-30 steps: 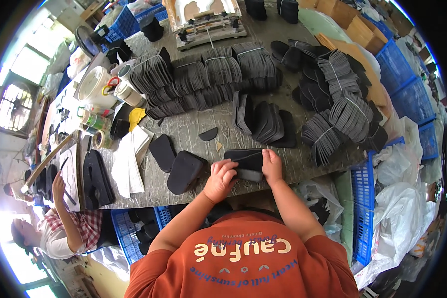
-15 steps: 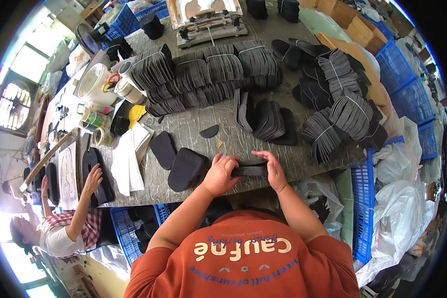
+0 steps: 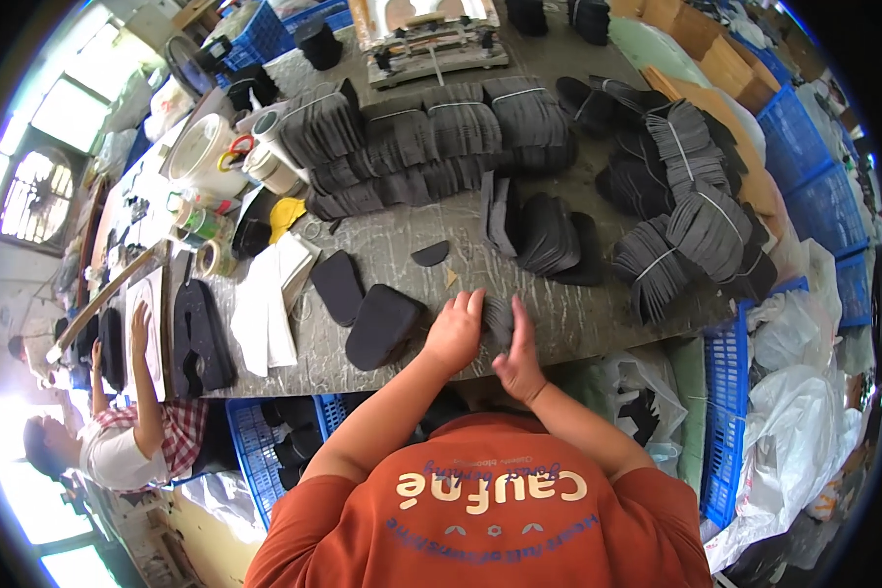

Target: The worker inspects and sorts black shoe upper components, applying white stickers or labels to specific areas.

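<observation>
Near the front edge of the table, a small stack of dark grey foam pads (image 3: pixel 498 319) stands on edge between my hands. My left hand (image 3: pixel 457 331) is closed around its left side, fingers pointing away from me. On the other side, my right hand (image 3: pixel 522 358) lies against the stack with fingers straight and thumb apart. Just left of my left hand is a thick black pile of rounded pads (image 3: pixel 384 327). A flat black pad (image 3: pixel 338 287) lies beyond that pile, and a black half-round piece (image 3: pixel 430 254) sits farther back.
Long rows of bundled grey pads (image 3: pixel 402 147) fill the back; tied bundles (image 3: pixel 706 230) lie right. Looser pads (image 3: pixel 547 235) stand nearer. White sheets (image 3: pixel 269 309), tape rolls (image 3: pixel 214 258) and tubs are left. A co-worker's hand (image 3: pixel 139 331) is far left; a blue crate (image 3: pixel 725 412) stands right.
The stack has turned from lying lengthwise to standing narrow between my hands. My left hand moved slightly right, and my right hand straightened its fingers. The co-worker's hand drew back from a black piece.
</observation>
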`<move>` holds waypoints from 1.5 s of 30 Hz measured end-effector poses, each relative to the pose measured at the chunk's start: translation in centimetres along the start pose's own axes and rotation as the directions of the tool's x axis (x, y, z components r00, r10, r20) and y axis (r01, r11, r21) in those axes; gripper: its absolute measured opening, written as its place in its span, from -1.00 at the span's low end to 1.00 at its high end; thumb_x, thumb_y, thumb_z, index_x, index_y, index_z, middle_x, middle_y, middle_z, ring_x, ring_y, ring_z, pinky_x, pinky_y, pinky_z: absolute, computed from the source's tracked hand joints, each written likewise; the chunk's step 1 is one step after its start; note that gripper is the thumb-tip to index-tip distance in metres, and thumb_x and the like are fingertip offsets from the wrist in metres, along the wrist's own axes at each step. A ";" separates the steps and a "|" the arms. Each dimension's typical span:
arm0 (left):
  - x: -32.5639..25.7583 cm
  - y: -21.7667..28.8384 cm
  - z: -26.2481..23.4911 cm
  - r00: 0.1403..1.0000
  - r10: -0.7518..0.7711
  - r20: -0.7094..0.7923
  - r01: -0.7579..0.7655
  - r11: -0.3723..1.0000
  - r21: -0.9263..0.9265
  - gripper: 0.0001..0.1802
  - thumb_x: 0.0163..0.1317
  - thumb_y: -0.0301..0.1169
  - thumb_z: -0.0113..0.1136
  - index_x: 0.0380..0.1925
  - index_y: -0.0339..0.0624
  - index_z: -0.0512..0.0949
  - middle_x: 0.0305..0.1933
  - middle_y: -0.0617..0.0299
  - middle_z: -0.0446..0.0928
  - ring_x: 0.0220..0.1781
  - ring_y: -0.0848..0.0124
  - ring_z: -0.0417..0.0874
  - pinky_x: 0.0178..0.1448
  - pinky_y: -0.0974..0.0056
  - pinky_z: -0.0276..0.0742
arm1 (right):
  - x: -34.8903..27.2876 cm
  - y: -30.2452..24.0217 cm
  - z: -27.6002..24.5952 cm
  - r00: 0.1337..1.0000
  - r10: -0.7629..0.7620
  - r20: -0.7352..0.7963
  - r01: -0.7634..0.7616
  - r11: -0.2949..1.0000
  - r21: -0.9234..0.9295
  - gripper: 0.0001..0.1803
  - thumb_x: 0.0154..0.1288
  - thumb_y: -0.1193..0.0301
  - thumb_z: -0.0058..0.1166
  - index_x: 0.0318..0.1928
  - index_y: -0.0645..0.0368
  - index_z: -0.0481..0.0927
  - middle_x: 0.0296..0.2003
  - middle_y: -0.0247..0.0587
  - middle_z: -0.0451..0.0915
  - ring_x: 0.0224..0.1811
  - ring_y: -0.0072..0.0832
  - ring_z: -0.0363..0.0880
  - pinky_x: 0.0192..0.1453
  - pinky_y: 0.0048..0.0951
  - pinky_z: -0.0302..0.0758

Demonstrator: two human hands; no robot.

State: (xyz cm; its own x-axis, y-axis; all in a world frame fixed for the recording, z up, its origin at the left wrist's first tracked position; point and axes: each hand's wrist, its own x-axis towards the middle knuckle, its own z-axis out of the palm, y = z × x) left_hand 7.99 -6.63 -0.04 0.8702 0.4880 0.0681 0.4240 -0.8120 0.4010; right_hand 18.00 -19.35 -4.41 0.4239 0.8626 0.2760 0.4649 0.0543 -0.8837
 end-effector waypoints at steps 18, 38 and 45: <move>-8.3 -9.8 -9.2 0.834 -0.539 -0.117 0.480 0.814 -0.327 -0.55 0.16 -0.23 0.21 -0.06 -0.36 0.54 -0.04 -0.05 0.49 0.09 0.07 0.45 0.22 0.12 0.30 | 15.4 -1.7 1.3 0.958 -0.061 -0.279 -0.054 0.921 -0.386 0.07 -0.16 0.32 0.45 0.32 0.20 0.05 0.24 0.21 0.12 0.26 0.10 0.17 0.31 -0.13 0.23; -1.9 -0.8 -7.7 0.891 -0.004 0.453 0.441 -0.228 -0.868 -0.37 0.05 -0.41 0.37 0.14 -0.34 0.39 0.10 0.13 0.48 0.11 0.31 0.52 0.23 0.22 0.41 | 4.3 -7.6 -10.6 0.892 -0.374 0.254 0.373 0.926 0.054 -0.23 -0.16 0.60 -0.01 0.22 0.13 0.24 0.30 -0.02 0.21 0.43 -0.10 0.03 0.46 -0.06 -0.10; 0.2 1.6 -4.6 0.973 0.179 -0.146 -0.224 0.883 -0.412 -0.23 -0.21 -0.64 0.29 0.16 -0.23 0.33 0.04 -0.03 0.42 0.08 -0.02 0.40 0.21 0.09 0.33 | 4.0 0.5 -6.0 0.995 0.026 0.093 -0.071 0.847 0.527 -0.01 0.22 -0.26 -0.11 0.39 0.24 -0.01 0.28 0.09 0.22 0.38 -0.19 0.12 0.44 -0.21 -0.04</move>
State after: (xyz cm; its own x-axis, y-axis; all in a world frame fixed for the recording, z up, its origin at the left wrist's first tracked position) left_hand 7.67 -6.32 4.82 0.8859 0.3765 0.2709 0.0764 -0.6946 0.7154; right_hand 24.58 -18.89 -1.45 0.3619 0.9067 0.2168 -0.0460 0.2496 -0.9673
